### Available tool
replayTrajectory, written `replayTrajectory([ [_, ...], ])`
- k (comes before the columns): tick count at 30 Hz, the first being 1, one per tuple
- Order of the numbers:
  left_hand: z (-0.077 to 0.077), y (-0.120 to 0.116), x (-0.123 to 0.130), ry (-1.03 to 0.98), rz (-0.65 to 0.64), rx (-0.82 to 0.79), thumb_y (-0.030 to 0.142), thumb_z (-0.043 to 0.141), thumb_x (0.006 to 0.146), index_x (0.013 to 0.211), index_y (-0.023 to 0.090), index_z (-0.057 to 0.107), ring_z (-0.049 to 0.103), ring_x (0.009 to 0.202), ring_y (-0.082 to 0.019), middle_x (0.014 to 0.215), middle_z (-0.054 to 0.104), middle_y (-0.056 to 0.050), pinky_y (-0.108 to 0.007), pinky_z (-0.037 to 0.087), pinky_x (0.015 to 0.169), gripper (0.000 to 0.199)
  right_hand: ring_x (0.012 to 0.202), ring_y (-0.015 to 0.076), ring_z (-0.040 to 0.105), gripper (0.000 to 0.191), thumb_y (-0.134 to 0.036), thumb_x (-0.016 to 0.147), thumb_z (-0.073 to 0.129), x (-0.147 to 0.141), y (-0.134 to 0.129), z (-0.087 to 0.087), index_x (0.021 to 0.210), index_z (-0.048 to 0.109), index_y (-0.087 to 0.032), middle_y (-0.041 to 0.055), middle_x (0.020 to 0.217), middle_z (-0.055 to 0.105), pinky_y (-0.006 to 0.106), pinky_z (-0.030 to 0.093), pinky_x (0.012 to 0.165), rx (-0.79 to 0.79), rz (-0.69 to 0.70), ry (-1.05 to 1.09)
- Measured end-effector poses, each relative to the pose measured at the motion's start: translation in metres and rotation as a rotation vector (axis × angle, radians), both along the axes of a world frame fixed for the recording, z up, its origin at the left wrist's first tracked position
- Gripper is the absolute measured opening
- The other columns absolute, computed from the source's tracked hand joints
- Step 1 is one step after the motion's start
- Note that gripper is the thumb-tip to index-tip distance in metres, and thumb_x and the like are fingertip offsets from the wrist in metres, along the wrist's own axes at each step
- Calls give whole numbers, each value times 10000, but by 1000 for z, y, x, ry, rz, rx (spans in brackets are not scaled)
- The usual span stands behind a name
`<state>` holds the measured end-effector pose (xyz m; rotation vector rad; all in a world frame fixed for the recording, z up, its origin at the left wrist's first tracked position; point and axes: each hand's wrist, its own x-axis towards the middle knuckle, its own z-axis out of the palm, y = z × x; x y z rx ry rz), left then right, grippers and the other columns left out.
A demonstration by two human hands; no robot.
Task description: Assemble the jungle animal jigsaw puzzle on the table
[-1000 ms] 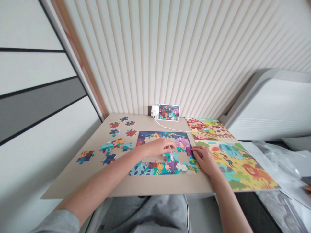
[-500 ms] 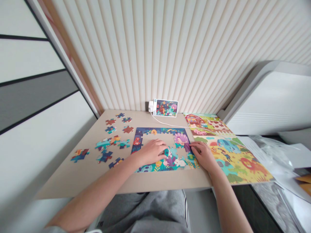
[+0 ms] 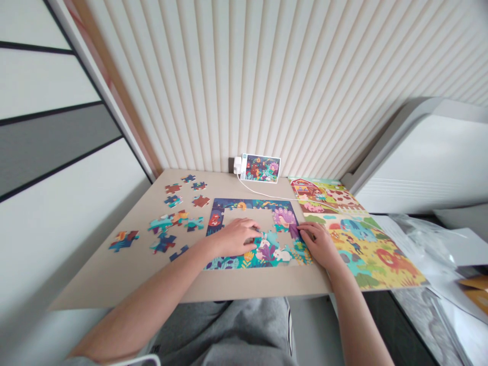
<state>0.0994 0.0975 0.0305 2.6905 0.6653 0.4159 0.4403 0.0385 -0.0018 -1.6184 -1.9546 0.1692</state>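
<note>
A children's jigsaw puzzle (image 3: 251,205) lies partly assembled on the table, with a bare gap in its middle. My left hand (image 3: 236,238) rests over the gap's lower edge, fingers curled, and whatever lies under them is hidden. My right hand (image 3: 319,246) is at the puzzle's right side, its fingertips on a purple jigsaw piece (image 3: 293,231) below the peacock. Several loose jigsaw pieces (image 3: 163,244) lie to the left of the puzzle, and one (image 3: 179,252) sits close to my left forearm.
A beige tabletop (image 3: 114,277) carries everything. At its back stands a small picture card (image 3: 262,169) beside a white plug (image 3: 237,164) with a cable. A farm-scene puzzle board (image 3: 354,239) lies at the right, overhanging the table edge, with plastic wrapping (image 3: 419,244) beyond it.
The whole view has shifted, so the table sits higher in the picture. My left hand has moved slightly down and left over the gap. My right hand stays at the purple piece.
</note>
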Motion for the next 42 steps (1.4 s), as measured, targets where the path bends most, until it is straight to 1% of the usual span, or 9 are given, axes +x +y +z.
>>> replayTrajectory([
  [5,1,-1,0,3,6,5,311,669,916,1157,287,762,632,1186,-268,1294,666,-72,-405,447,1089,259,1089,295,644,287,-379,988,525,1,0,-1,1074,770,-257,105,1160,723,494,486,1004,-3,-3,1],
  [15,2,-3,-1,7,11,3,290,667,897,1132,277,764,629,1178,-264,1274,667,-71,-413,428,1105,255,1090,293,647,277,-375,992,528,0,-1,0,1073,769,-263,97,1163,724,485,483,1003,-3,-2,-3],
  [20,1,-3,-1,2,25,-13,361,690,912,1154,280,760,627,1179,-269,1263,671,-72,-425,423,1106,264,1097,293,644,275,-370,991,529,0,0,0,1080,766,-261,97,1171,722,490,481,1009,-1,-2,-3],
  [24,0,-3,1,-10,47,-29,355,727,891,1136,285,762,637,1157,-263,1240,685,-59,-412,429,1092,257,1089,297,646,279,-370,986,528,0,0,-1,1073,771,-263,101,1167,723,499,486,1003,1,3,2],
  [26,-1,-3,2,-19,52,-38,359,736,884,1157,278,753,641,1147,-260,1234,688,-58,-405,431,1086,286,1088,296,647,283,-376,987,526,0,0,-1,1070,771,-263,102,1168,722,496,489,999,-1,3,2],
  [30,0,-3,0,-19,91,-27,418,765,858,1232,256,710,637,1150,-267,1234,676,-74,-402,439,1072,411,1091,293,645,288,-379,991,519,0,0,0,1069,771,-263,100,1163,722,492,487,1002,-1,0,-3],
  [36,0,-5,2,-6,154,27,536,701,893,1107,225,730,635,1105,-267,1136,671,-81,-404,450,1041,379,1082,299,649,291,-382,985,526,0,0,0,1070,778,-263,105,1159,726,504,490,997,-1,3,5],
  [39,-3,-6,5,-8,189,24,560,750,849,1093,227,732,634,1087,-268,1114,666,-78,-399,457,1031,413,1080,299,651,289,-380,984,528,-1,0,0,1067,778,-263,105,1159,726,503,492,994,1,3,6],
  [42,-5,-6,7,-10,221,-8,538,788,821,1101,228,728,632,1087,-272,1120,665,-76,-397,462,1027,422,1082,297,648,285,-376,988,524,0,0,1,1069,774,-265,101,1158,725,498,491,995,1,1,-1],
])
